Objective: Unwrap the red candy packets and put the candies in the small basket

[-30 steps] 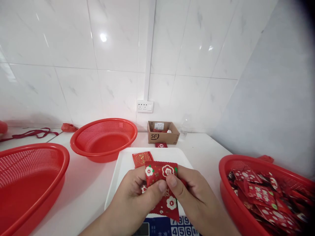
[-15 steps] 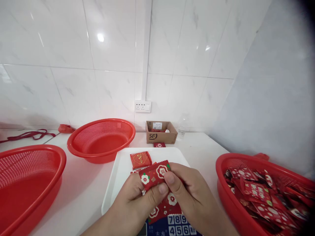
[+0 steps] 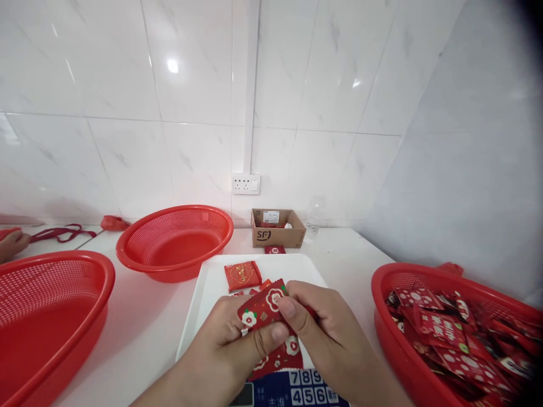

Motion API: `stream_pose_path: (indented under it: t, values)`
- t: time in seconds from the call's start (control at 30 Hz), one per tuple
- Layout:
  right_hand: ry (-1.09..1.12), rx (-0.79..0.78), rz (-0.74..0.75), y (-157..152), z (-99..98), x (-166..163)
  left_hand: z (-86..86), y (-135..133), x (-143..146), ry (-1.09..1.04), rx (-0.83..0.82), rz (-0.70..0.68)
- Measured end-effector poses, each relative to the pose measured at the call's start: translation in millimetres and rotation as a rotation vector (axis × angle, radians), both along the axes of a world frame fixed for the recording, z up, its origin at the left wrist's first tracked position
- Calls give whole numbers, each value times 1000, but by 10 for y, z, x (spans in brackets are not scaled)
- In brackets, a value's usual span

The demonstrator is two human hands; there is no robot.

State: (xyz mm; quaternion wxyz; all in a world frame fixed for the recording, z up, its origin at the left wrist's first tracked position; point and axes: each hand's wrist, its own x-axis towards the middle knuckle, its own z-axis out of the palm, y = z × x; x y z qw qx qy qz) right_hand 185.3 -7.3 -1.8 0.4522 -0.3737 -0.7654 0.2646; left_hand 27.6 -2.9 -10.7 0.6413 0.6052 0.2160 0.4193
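Both my hands hold red flower-printed packets (image 3: 263, 308) over the white scale tray (image 3: 207, 299). My left hand (image 3: 231, 345) and my right hand (image 3: 316, 330) pinch the top packet between thumbs and fingers, with more packets fanned out below them. One red packet with gold print (image 3: 241, 275) lies flat on the tray farther back. The scale's blue keypad (image 3: 297, 393) shows at the bottom edge.
A red basket full of red packets (image 3: 445, 333) stands at the right. Two red baskets sit at the left (image 3: 51, 316) and behind the tray (image 3: 176, 240). A small cardboard box (image 3: 278, 227) stands by the tiled wall. Another person's hand (image 3: 12, 243) shows far left.
My hands have lowered a little and tilted the top packet down to the left. Another person's hand has come into view at the far left.
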Motion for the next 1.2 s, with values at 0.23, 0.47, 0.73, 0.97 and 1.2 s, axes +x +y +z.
stream_pose_path:
  t: [0.23,0.47,0.73,0.97,1.2]
  values:
    - [26,-14,20,5,12,-19,-2,2,0,59,-32,39]
    - [16,16,-129,17,3,10,-33,35,61,-58,-57,136]
    - [59,-47,-84,-4,15,4,-29,20,18,-118,-73,152]
    - [113,-91,14,-46,26,-2,20,-73,56,-245,-197,154]
    - [211,-247,104,-41,-27,-15,-4,-56,41,-303,-208,119]
